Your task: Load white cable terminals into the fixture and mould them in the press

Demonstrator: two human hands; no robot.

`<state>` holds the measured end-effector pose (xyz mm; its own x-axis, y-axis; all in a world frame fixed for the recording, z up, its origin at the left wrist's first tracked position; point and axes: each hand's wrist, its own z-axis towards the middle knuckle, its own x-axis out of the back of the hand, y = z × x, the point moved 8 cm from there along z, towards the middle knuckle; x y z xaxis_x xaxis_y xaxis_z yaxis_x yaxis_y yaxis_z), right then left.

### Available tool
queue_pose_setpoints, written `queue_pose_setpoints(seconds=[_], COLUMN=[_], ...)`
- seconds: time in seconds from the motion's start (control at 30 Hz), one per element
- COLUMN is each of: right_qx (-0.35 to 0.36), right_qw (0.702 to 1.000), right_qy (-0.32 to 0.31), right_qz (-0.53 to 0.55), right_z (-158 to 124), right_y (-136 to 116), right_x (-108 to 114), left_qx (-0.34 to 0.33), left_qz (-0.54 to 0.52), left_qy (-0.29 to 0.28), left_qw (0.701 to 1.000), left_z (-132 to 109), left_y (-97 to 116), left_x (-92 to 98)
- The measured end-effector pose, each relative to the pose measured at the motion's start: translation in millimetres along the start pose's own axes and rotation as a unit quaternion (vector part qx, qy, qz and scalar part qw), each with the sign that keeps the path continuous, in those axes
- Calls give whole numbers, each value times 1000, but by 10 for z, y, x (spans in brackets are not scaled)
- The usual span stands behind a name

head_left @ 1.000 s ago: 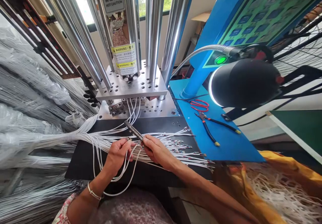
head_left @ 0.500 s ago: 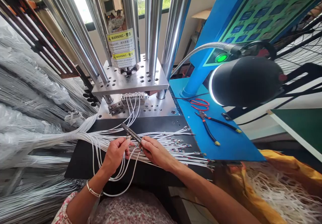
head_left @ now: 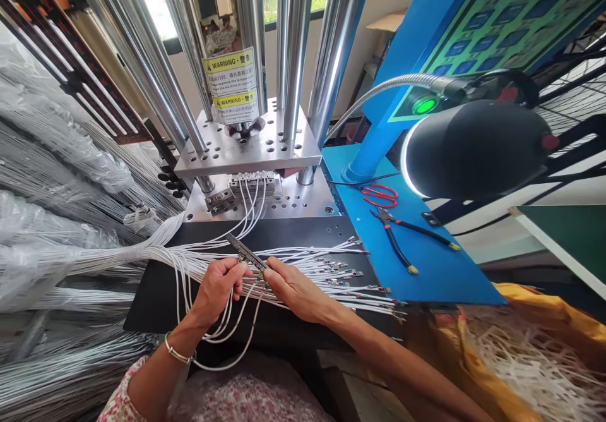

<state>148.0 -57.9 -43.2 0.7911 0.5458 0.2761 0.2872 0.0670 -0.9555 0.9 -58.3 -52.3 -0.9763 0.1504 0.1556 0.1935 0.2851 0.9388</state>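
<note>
Above the black tabletop [head_left: 307, 232]: two hands, both occupied. Left hand [head_left: 218, 289], bracelet [head_left: 177, 349] at the wrist, thumb and fingers pinched on loose cables [head_left: 250, 340], white, looping below; fingertips at the edge of the bar, the exact piece between them too small to make out. Right hand [head_left: 291, 286], grasping the near end of the bar [head_left: 249, 253], dark, slim, tilted, its far end pointing toward the press.

On the tabletop, beneath both hands: cable bundle [head_left: 137, 254], white, connector ends fanned to the right.

Behind: press, steel plate [head_left: 255, 150] on columns, warning labels [head_left: 231, 87] above; under the plate, mould [head_left: 250, 185], several white cables entering its front.

To the right, on a blue panel [head_left: 440, 277]: pliers [head_left: 392, 232], handles spread; red-handled tool [head_left: 381, 194] just beyond. Overhead there, black lamp [head_left: 478, 150], lit. Lower right: yellow sack [head_left: 544, 314] of white scraps [head_left: 516, 365].
</note>
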Motion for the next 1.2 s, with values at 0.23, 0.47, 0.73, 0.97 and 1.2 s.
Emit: queue_pose_setpoints(seconds=[0.23,0.47,0.73,0.97,1.2], right_qx=[-44,-50,-51,-13,-33], right_qw=[988,973,976,998,997], right_qy=[64,40,23,21,52], right_qz=[133,223,212,63,48], right_z=[18,28,46,15,-24], right_y=[183,177,224,84,172], right_x=[22,-53,-110,-27,36], left_qx=[-19,-7,4,-6,-46], left_qz=[45,4,-14,32,120], left_qy=[112,87,85,62,-7], left_qw=[993,996,996,998,992], left_z=[20,34,32,62,138], left_y=[108,36,42,127,239], left_x=[262,184,132,178,118])
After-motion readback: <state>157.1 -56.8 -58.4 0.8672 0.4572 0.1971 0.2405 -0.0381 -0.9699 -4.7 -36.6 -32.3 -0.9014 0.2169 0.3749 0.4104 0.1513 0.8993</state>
